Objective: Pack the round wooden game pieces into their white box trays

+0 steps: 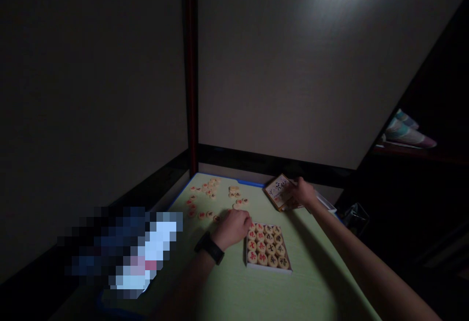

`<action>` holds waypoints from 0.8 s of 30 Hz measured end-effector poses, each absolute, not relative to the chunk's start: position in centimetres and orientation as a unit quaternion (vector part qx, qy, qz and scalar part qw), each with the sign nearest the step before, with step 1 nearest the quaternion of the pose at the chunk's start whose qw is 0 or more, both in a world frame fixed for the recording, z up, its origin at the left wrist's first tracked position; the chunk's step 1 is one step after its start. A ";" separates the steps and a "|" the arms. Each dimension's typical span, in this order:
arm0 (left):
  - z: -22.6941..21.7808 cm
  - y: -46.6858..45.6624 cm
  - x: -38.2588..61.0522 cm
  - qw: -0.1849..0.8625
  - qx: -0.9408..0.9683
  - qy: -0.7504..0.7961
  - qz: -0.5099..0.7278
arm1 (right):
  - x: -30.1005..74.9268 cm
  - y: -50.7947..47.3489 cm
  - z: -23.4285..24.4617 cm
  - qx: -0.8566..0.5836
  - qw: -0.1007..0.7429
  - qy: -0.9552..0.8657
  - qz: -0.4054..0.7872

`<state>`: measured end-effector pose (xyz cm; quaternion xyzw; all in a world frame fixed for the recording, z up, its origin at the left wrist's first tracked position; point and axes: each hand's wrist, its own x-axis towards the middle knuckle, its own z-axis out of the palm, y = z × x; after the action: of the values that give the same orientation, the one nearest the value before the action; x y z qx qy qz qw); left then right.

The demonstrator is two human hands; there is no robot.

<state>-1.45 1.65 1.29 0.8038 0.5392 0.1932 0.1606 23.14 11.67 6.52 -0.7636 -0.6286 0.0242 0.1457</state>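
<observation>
My left hand (233, 226), with a black watch on the wrist, has its fingers curled at the far left corner of a shallow tray (269, 268). Whatever its fingertips hold is hidden. Round Chinese chess pieces (261, 247) fill the tray in rows, red characters on the left and black on the right. At the table's far right, my right hand (305, 192) is closed on the edge of a brown box lid (277, 190) with dark characters on its pale face. The lid is tilted.
Loose chess pieces (210, 191) lie scattered over the far left of the green table (227, 291). A white box part (326, 203) lies behind my right forearm. A blurred-out bright object (146, 257) is at the left. Walls stand close behind the table.
</observation>
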 end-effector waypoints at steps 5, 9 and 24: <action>2.0 1.9 -1.6 0.179 0.767 0.566 0.243 | 21.5 9.3 6.2 -0.703 0.299 -0.617 0.188; 2.0 2.6 -1.4 0.346 0.667 0.551 0.364 | 19.9 5.5 5.1 -0.650 0.350 -0.595 0.317; 2.6 2.0 -2.5 0.592 0.567 0.478 0.316 | 20.4 0.6 3.7 -0.627 0.310 -0.572 0.428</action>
<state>-2.50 2.01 2.62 0.5671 0.4777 0.3156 0.5921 20.36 0.58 3.67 -0.6275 -0.5718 0.4277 0.3104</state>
